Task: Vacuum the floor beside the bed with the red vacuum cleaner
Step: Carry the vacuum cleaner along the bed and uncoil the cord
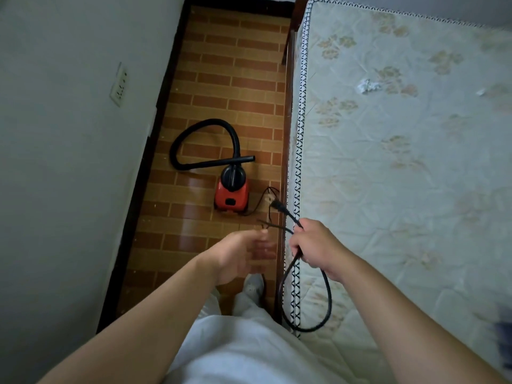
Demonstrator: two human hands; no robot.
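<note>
The red vacuum cleaner (231, 194) stands on the brick-patterned floor (210, 87) between the wall and the bed. Its black hose (203, 142) curls in a loop behind it, nozzle end lying to the right. My right hand (313, 246) grips the black power cord (328, 297), which hangs in a loop below the fist. The plug (277, 205) sticks out above my fingers. My left hand (243, 253) hovers beside it with relaxed fingers, holding nothing.
A bare quilted mattress (401, 162) on a wooden frame fills the right side. A wall socket (119, 84) sits on the grey wall at left. My foot in a white shoe (253, 285) stands on the narrow floor strip.
</note>
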